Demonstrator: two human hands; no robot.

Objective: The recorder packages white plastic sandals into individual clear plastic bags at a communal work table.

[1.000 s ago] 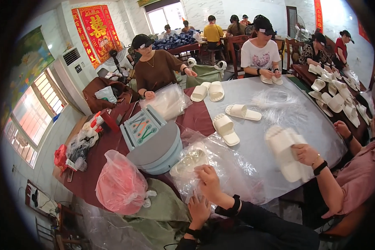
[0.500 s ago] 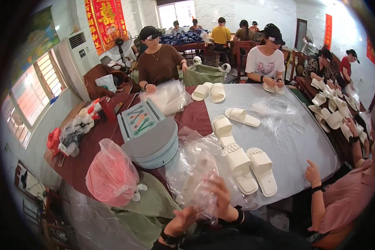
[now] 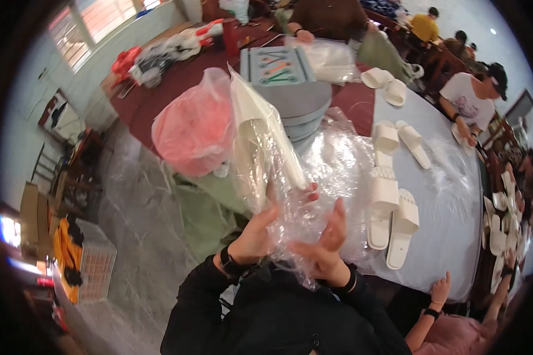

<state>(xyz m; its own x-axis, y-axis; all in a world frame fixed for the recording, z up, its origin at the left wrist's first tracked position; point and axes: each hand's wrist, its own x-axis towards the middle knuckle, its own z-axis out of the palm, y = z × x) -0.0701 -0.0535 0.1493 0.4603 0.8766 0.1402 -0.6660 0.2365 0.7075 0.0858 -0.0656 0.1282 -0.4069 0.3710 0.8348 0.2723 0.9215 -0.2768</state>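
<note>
Worktop (image 3: 450, 231) beyond your fingers (image 3: 336, 221), pink bag (image 3: 192, 127) ahead to their left
Bagged slippers (image 3: 252, 157) rise from your left hand (image 3: 250, 238), whose fingers close round their lower end. Loose white slippers (image 3: 383, 195) lie right of both hands. Your right hand (image 3: 323, 251) has its fingers spread by the bag's trailing plastic; contact cannot be told.

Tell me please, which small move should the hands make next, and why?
Probably the right hand should gather the loose film of the clear bag: the white slippers are inside, the left hand seems to support them, and crumpled film hangs between the hands.
</note>
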